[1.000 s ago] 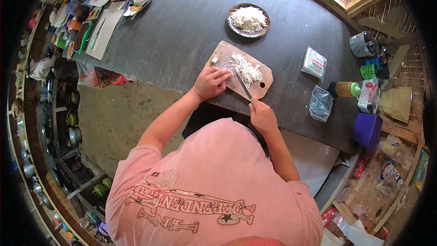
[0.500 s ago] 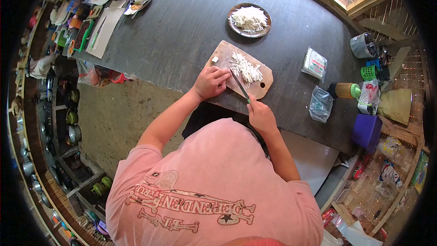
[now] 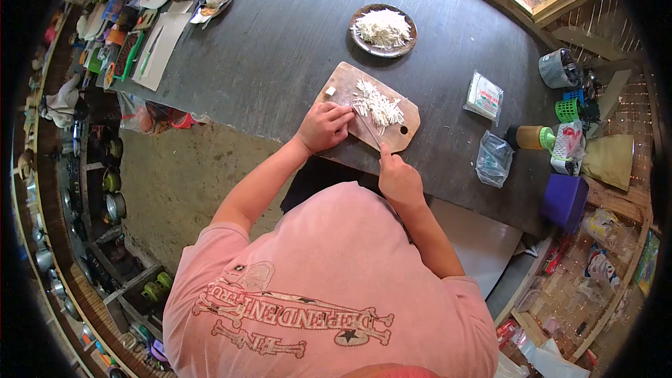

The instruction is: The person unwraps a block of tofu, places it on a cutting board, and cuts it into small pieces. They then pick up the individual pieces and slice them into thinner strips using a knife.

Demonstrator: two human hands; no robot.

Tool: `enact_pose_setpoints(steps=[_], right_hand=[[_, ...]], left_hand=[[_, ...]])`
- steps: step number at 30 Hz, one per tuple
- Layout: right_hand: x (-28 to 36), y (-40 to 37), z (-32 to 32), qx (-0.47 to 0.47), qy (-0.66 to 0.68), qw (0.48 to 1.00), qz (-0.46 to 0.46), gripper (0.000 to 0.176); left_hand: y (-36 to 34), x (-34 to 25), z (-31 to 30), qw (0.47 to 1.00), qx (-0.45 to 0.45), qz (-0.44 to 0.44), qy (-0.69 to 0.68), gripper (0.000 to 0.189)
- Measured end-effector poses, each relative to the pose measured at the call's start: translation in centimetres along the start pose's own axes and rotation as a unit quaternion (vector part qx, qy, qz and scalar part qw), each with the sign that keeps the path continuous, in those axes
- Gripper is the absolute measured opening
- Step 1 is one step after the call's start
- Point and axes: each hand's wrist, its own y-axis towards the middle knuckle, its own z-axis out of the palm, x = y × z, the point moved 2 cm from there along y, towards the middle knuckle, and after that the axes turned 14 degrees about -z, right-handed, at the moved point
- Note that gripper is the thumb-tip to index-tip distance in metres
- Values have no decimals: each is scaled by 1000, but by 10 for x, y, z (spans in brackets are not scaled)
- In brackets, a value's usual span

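Observation:
A wooden cutting board (image 3: 341, 77) lies near the table's front edge. On it are a loose heap of thin white strips (image 3: 379, 106) and a small white block (image 3: 330, 91). My left hand (image 3: 327, 126) rests at the board's left edge, fingers bent and pressed together near the blade; whatever they pinch is hidden. My right hand (image 3: 401, 178) is closed around the handle of a knife (image 3: 369, 128), its blade slanting across the board to my left fingertips. Beyond the board stands a brown plate (image 3: 357, 42) piled with similar white strips (image 3: 382, 28).
Right of the board are a white printed packet (image 3: 484, 97), a clear plastic bag (image 3: 493, 159) and a jar with a green lid (image 3: 530, 138). Dishes of food (image 3: 215, 3) stand at the far left. Another knife (image 3: 150, 52) lies on a pale board (image 3: 163, 49).
My right hand has shifted slightly left, and the knife blade has tilted, now looking paler. My left hand stays in nearly the same place.

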Motion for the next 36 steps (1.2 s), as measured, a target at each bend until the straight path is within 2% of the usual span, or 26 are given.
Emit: enact_pose_setpoints(steps=[4,7,9,10,13,16,20,22,36], right_hand=[[6,11,7,49,-29,998,26,54],[-5,16,25,-21,2,1000,3,55],[-22,16,20,-29,189,981,44,51],[-26,12,18,-28,190,981,42,51],[-29,-4,10,-102,297,947,70,41],[-30,-13,11,-135,300,942,59,42],[-28,-13,5,-133,283,948,51,43],[-28,-12,6,-144,230,962,38,44],[-12,17,3,-100,108,989,28,42]], left_hand=[[-1,1,2,1000,-5,3,-2,31],[1,1,4,1000,-2,-8,-7,33],[0,-1,1,1000,-6,4,-3,35],[0,0,0,1000,-6,2,-1,35],[-3,0,3,1000,-3,-1,-2,36],[-1,0,2,1000,2,-5,-8,35],[-3,0,2,1000,3,-1,-2,36],[-2,0,3,1000,1,0,-2,37],[-4,0,2,1000,-3,4,30,39]])
